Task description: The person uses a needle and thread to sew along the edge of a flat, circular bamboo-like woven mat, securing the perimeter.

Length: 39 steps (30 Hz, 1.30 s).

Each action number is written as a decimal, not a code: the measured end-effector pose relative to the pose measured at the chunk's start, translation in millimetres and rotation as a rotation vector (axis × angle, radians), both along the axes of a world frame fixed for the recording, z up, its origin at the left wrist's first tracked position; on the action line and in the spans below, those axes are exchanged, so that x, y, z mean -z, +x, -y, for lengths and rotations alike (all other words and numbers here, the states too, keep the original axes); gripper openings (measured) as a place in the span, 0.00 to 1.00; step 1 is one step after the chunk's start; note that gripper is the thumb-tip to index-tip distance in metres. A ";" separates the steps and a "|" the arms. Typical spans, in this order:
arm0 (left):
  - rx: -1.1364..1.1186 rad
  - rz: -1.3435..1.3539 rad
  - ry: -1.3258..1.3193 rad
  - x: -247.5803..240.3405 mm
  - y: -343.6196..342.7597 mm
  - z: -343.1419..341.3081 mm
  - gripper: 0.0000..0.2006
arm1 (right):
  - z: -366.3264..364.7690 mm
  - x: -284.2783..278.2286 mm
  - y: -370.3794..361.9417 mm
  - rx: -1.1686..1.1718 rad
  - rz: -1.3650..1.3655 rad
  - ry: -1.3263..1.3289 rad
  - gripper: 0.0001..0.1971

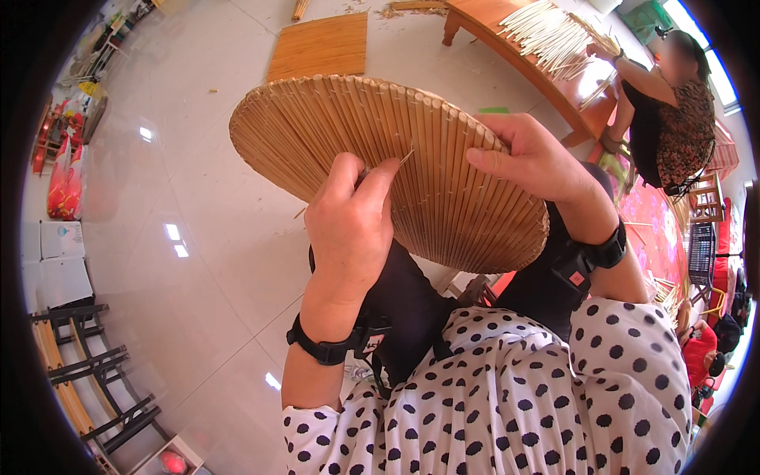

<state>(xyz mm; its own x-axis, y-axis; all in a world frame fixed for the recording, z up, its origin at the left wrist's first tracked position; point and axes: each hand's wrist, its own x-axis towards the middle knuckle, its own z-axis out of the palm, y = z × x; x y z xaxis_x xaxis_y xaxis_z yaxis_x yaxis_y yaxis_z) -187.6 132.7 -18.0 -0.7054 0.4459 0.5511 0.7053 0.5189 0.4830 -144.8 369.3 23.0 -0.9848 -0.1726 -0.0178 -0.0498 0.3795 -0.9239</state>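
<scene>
A round stalk mat (348, 111), made of thin brown stalks laid side by side and stitched with pale thread, is held tilted above my lap. My right hand (542, 158) grips its right rim, thumb on the face toward me and fingers behind the edge. Over the middle of that face, my left hand (348, 218) is closed in a pinch. From its fingertips pokes a thin pale sliver (407, 156); whether it is a needle, a thread end or a splinter I cannot tell.
Ahead, a wooden board (321, 46) lies on the tiled floor. A wooden table (507, 36) at the far right bears a heap of pale stalks (550, 39), with a person (673, 111) working beside it. A black-framed rack (99, 376) stands at the left.
</scene>
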 end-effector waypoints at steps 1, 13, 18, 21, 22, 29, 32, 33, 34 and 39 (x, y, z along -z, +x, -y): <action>-0.003 -0.002 -0.003 -0.5 0.2 0.7 0.14 | -0.4 0.7 0.0 0.000 -0.004 0.011 0.15; 0.007 0.010 -0.025 3.1 -1.3 6.9 0.16 | 3.7 -7.4 1.8 -0.006 0.066 0.025 0.16; 0.015 -0.009 -0.014 2.5 -1.4 7.4 0.16 | 4.3 -3.8 0.9 -0.016 0.057 0.004 0.16; 0.014 -0.016 -0.031 0.5 -0.1 8.2 0.16 | 4.8 -2.9 1.1 -0.023 0.045 0.007 0.15; 0.014 -0.021 -0.039 -0.7 0.7 8.5 0.16 | 5.2 -2.5 1.7 -0.024 0.036 0.005 0.15; -0.002 -0.042 -0.077 -5.8 6.8 11.0 0.17 | 8.5 -1.4 3.7 -0.035 0.008 -0.026 0.15; -0.008 -0.045 -0.080 -6.4 8.6 11.1 0.17 | 8.2 -1.3 4.2 -0.037 -0.006 -0.008 0.15; -0.010 -0.049 -0.082 -6.7 9.1 11.3 0.17 | 8.2 -1.6 4.8 -0.031 -0.005 0.004 0.15; -0.011 -0.053 -0.083 -6.9 9.5 11.4 0.17 | 8.0 -1.9 5.3 -0.025 -0.003 0.015 0.15; -0.010 -0.059 -0.072 -5.8 10.0 12.3 0.16 | 7.4 -0.9 6.6 -0.024 0.001 0.013 0.14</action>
